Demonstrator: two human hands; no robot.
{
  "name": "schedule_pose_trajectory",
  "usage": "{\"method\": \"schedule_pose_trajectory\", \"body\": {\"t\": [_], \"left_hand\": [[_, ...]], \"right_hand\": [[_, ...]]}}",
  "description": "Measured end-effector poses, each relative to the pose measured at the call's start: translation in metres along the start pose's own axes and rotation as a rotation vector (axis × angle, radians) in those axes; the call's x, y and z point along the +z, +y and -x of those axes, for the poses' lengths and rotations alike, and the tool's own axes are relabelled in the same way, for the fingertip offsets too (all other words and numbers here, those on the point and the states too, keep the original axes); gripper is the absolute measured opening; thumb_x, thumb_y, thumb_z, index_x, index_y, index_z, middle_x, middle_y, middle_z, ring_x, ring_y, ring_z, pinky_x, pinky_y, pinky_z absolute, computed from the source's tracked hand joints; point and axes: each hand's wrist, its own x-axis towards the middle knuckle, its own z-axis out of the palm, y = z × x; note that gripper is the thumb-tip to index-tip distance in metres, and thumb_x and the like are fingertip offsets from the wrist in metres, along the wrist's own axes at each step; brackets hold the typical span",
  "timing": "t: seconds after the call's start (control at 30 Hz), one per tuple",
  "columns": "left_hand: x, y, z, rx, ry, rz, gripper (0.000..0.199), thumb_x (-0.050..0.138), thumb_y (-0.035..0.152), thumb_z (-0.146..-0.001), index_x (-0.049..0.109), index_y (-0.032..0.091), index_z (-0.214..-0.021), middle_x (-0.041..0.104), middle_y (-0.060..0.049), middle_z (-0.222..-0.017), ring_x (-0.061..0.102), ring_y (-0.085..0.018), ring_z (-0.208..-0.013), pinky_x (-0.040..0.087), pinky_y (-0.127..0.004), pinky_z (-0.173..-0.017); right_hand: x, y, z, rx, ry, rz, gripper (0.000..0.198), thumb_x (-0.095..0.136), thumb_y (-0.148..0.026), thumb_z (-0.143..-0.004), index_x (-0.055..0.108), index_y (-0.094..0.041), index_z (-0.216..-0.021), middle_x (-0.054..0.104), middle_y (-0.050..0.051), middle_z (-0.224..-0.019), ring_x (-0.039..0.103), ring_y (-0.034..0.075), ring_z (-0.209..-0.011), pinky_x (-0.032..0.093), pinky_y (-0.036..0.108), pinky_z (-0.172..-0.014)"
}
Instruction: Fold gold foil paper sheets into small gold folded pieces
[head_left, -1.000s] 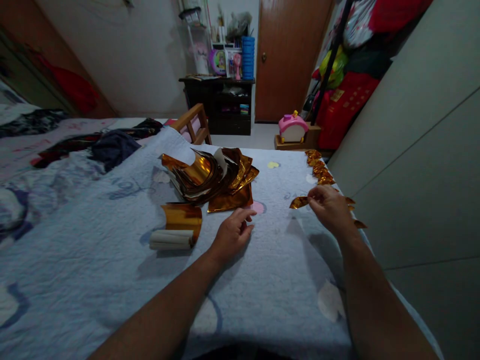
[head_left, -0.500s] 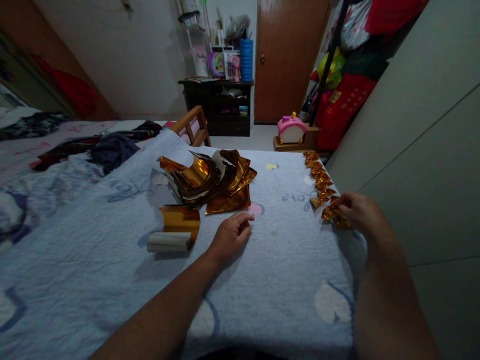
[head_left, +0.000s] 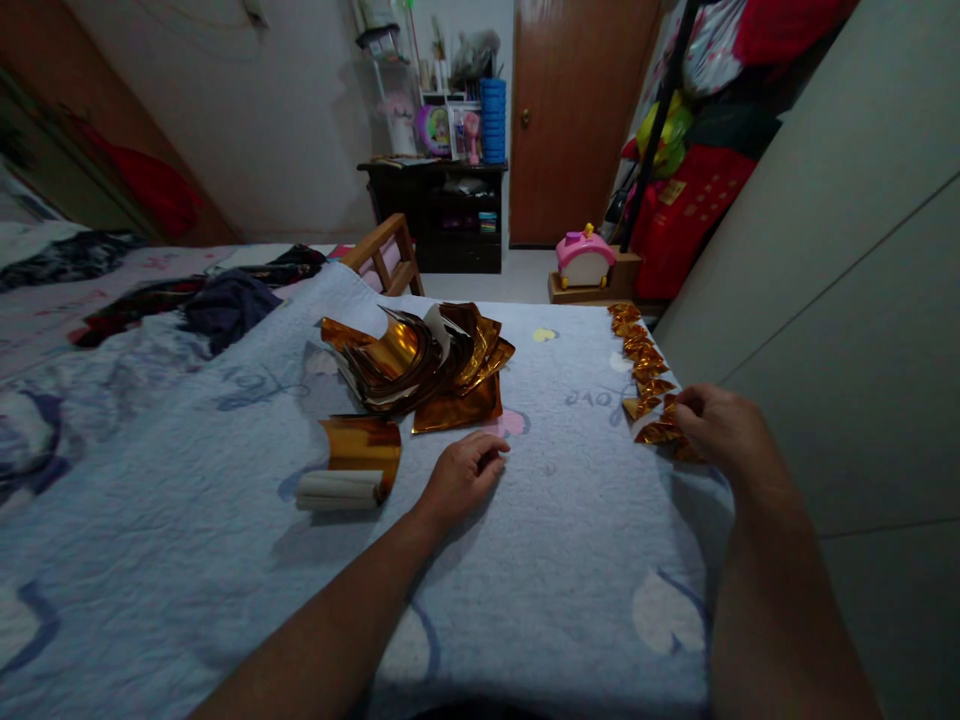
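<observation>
My right hand point(head_left: 716, 425) is at the bed's right edge, thumb and fingers pinched on a folded gold foil paper piece point(head_left: 658, 434) at the near end of a row. Several more folded gold pieces point(head_left: 641, 350) run away from it along the edge. My left hand point(head_left: 469, 470) rests on the blue sheet, fingers loosely curled and apart from the thumb, with nothing seen in it. Beyond it lies a fanned pile of curled gold foil sheets point(head_left: 457, 408). To its left, a smaller curled stack of foil paper point(head_left: 364, 445) shows a rolled white underside.
A blue patterned sheet point(head_left: 555, 560) covers the bed. Dark clothes point(head_left: 232, 305) lie at the left. Beyond the far edge stand a wooden chair point(head_left: 405, 255), a dark cabinet point(head_left: 457, 220) and a pink toy point(head_left: 585, 258). A pale wardrobe point(head_left: 847, 300) borders the right side.
The gold piece under my right hand has shifted and turned slightly, now lying flatter by the row. My left hand stays in place; the view has tilted a little.
</observation>
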Motion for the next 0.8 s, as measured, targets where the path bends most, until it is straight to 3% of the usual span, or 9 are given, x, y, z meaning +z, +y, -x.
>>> {"method": "schedule_pose_trajectory", "body": {"t": [0.17, 0.4, 0.63, 0.8], "left_hand": [[0.0, 0.0, -0.001, 0.002, 0.002, -0.003, 0.016, 0.059, 0.013, -0.083, 0.069, 0.017, -0.094, 0.068, -0.004, -0.086, 0.063, -0.017, -0.079, 0.048, -0.029, -0.075], [-0.001, 0.0, -0.001, 0.01, -0.01, -0.005, 0.016, 0.058, 0.014, -0.084, 0.07, 0.017, -0.094, 0.069, -0.004, -0.087, 0.063, -0.017, -0.08, 0.048, -0.028, -0.074], [-0.001, 0.0, -0.001, -0.002, -0.015, -0.022, 0.015, 0.058, 0.013, -0.084, 0.07, 0.017, -0.092, 0.07, -0.005, -0.087, 0.064, -0.017, -0.081, 0.048, -0.029, -0.075], [-0.001, 0.001, -0.002, 0.019, -0.038, -0.032, 0.013, 0.057, 0.014, -0.086, 0.07, 0.016, -0.091, 0.07, -0.005, -0.088, 0.064, -0.018, -0.082, 0.048, -0.029, -0.075]], "right_hand": [[0.003, 0.001, -0.001, -0.054, -0.272, 0.048, 0.021, 0.051, -0.018, -0.083, 0.067, -0.019, -0.069, 0.068, 0.005, -0.065, 0.057, 0.015, -0.056, 0.034, 0.027, -0.055], [0.013, 0.001, -0.002, -0.221, -0.166, 0.125, 0.022, 0.052, -0.017, -0.082, 0.066, -0.02, -0.065, 0.069, 0.005, -0.07, 0.057, 0.016, -0.061, 0.034, 0.026, -0.057], [0.006, -0.01, 0.0, -0.092, -0.043, 0.087, 0.019, 0.052, -0.023, -0.084, 0.068, -0.021, -0.074, 0.066, 0.005, -0.066, 0.055, 0.018, -0.056, 0.031, 0.029, -0.055], [0.026, -0.051, 0.018, -0.443, -0.06, -0.053, 0.016, 0.051, -0.02, -0.084, 0.064, -0.02, -0.076, 0.068, 0.005, -0.072, 0.059, 0.018, -0.065, 0.036, 0.028, -0.063]]}}
